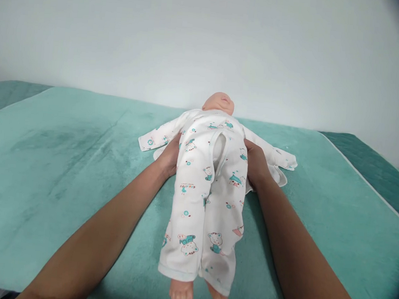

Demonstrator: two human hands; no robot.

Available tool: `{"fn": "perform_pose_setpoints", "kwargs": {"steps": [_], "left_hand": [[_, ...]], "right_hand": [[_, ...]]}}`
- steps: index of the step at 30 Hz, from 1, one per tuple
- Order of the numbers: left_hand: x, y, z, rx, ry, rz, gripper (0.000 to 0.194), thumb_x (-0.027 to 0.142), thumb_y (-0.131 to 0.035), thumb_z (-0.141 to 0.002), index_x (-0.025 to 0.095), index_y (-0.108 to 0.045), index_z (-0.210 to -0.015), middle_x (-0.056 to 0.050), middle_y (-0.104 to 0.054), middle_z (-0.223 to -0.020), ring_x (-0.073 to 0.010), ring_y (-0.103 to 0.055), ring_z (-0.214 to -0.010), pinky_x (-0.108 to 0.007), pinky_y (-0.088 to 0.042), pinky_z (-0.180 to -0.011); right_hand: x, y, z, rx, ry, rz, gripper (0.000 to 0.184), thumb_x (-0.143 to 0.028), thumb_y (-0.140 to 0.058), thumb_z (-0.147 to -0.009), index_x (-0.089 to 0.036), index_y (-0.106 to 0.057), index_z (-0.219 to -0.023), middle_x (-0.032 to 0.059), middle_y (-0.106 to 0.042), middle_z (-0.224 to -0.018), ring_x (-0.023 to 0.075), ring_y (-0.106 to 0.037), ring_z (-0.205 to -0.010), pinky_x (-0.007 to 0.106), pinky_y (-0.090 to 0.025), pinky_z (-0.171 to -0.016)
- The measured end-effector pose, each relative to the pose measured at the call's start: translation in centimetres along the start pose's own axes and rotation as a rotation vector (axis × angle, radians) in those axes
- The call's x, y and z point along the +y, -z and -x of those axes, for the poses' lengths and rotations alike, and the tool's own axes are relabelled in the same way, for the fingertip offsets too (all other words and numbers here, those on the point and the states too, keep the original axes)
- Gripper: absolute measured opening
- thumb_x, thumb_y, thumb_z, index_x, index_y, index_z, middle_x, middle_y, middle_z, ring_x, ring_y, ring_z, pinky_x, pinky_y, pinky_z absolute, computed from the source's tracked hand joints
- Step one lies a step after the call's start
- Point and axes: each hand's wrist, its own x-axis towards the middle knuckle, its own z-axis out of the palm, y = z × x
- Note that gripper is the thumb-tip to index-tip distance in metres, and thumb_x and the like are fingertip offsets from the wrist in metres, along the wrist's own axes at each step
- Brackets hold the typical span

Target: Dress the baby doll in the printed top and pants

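Note:
A baby doll (220,103) lies on its back, head toward the wall and bare feet toward me. It wears white split-crotch baby pants (190,204) printed with small teal animals. Under them is a matching white top (159,135), its sleeves spread out to both sides and its hem loose on the green cover. My left hand (172,154) is at the left side of the doll's waist, and my right hand (254,162) is at the right side. The fingers of both hands are hidden behind the pants and the doll's body, so their grip does not show.
A light green cover (80,168) spreads under the doll across the bed. Darker green quilted fabric (364,158) shows beyond its right edge and at the far left. A plain white wall (208,39) stands behind the doll's head.

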Motion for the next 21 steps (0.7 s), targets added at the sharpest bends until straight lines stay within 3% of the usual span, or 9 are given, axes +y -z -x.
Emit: {"fn": "perform_pose_setpoints", "kwargs": {"steps": [7,15,21], "left_hand": [[-0.1,0.0,0.2,0.016,0.025,0.015,0.032,0.035,-0.069,-0.080,0.019,-0.068,-0.108,-0.007,-0.074,-0.088,-0.0262,-0.068,-0.092,-0.037,-0.055,-0.085],[0.2,-0.1,0.2,-0.002,-0.040,-0.032,0.023,0.033,-0.065,-0.082,0.017,-0.070,-0.097,-0.006,-0.075,-0.090,-0.0251,-0.067,-0.091,-0.036,-0.055,-0.085],[0.0,0.3,-0.2,-0.006,-0.020,-0.016,0.025,0.034,-0.066,-0.080,0.018,-0.070,-0.098,-0.006,-0.075,-0.088,-0.0256,-0.067,-0.091,-0.037,-0.055,-0.085]], "right_hand": [[0.5,-0.2,-0.3,0.080,0.002,-0.021,0.016,-0.029,-0.059,-0.071,-0.020,-0.072,-0.074,0.0010,-0.070,-0.078,0.0244,-0.061,-0.083,0.034,-0.050,-0.075],[-0.5,-0.1,0.1,-0.009,0.074,0.077,0.026,-0.023,-0.058,-0.075,-0.018,-0.070,-0.097,0.0060,-0.072,-0.105,0.0261,-0.060,-0.098,0.037,-0.046,-0.087],[-0.5,0.0,0.3,-0.041,0.117,0.065,0.025,-0.025,-0.061,-0.077,-0.023,-0.069,-0.101,0.0042,-0.071,-0.109,0.0277,-0.061,-0.104,0.038,-0.046,-0.090]]}}
